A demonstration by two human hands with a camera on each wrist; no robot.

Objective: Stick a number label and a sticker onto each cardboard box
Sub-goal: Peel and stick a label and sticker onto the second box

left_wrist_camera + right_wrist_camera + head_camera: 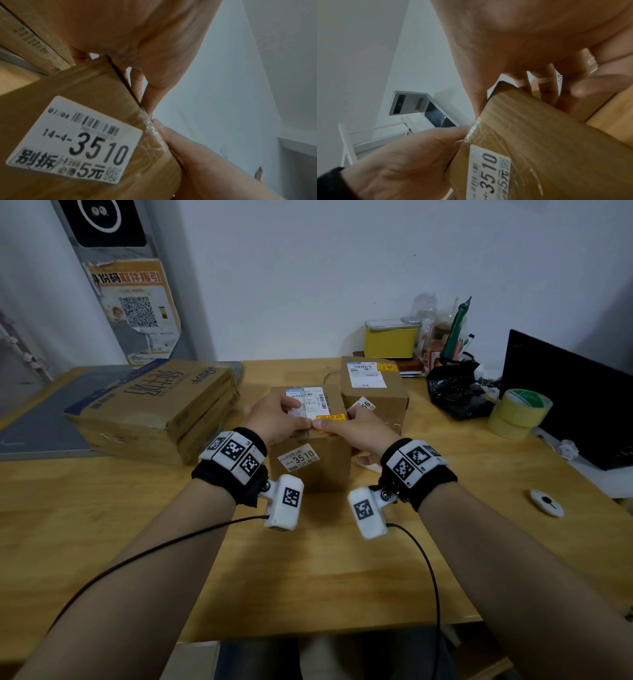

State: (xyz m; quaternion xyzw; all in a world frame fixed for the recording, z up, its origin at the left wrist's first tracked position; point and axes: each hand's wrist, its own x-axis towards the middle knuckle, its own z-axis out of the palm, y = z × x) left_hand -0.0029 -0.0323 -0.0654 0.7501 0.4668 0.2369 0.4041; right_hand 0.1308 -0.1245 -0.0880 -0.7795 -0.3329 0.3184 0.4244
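A small cardboard box (318, 470) stands mid-table. Its front carries a white number label reading 3510 (298, 457) (75, 140) (488, 174); its top carries a shipping label (310, 398) and an orange sticker (330, 418). My left hand (299, 413) holds the box's top left, thumb along the near top edge (152, 100). My right hand (342, 429) grips the top right, thumb on the edge by the orange sticker, fingers down the right side (546, 86). The two thumbs meet. A second box (380, 395) behind on the right bears a number label (365, 405) and a yellow sticker (387, 367).
A stack of flat cartons (154, 409) lies at the left. At the right are tape rolls (520, 412), a black bag (455, 395), a dark laptop (575, 398) and a small white round device (546, 502). A yellow tin (390, 338) stands at the wall.
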